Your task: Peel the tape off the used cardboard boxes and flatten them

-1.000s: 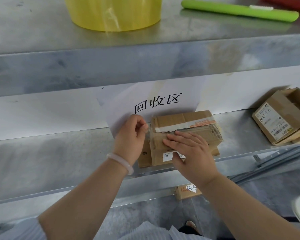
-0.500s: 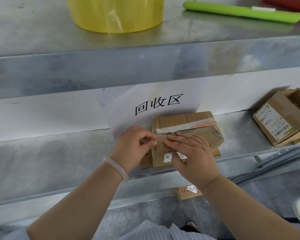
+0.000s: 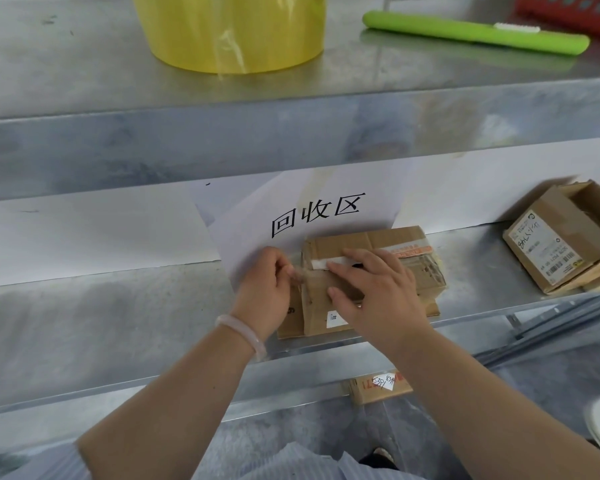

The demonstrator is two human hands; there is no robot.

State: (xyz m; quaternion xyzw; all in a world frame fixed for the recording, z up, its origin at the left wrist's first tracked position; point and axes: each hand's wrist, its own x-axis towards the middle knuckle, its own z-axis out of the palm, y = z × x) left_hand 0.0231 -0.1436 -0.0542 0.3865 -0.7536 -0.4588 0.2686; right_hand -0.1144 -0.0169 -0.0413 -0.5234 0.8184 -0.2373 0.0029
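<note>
Reaching in from the lower left, the left hand (image 3: pixel 267 289) curls at the left end of the cardboard box (image 3: pixel 388 239). Its thumb and fingers (image 3: pixel 283 270) are clamped together on a strip of clear tape (image 3: pixel 298 274). The strip is so see-through that I can hardly tell where it ends, and the hand hides the box's left edge. A pale bracelet (image 3: pixel 242 331) sits on that wrist.

Behind the hand, a white paper sign (image 3: pixel 291 206) with black characters hangs down, its lower edge lost behind hand and box. The box lies flat on the metal shelf (image 3: pixel 118 306), near the front edge. Its long axis runs left to right along the shelf, with the right end angled slightly away from me.

The right hand (image 3: pixel 378 296) lies palm down across the middle of the box. Its fingers (image 3: pixel 361 258) are straight and a little spread, pressing the top and covering part of a white label (image 3: pixel 335 318). Orange printed tape (image 3: pixel 413 251) shows past the knuckles.

Farther right, well apart, an open box (image 3: pixel 548 247) is cut off by the frame edge. On the surface above, a yellow roll (image 3: pixel 229 32) loses its top to the frame, and a green cutter (image 3: pixel 475 34) lies to its right.
</note>
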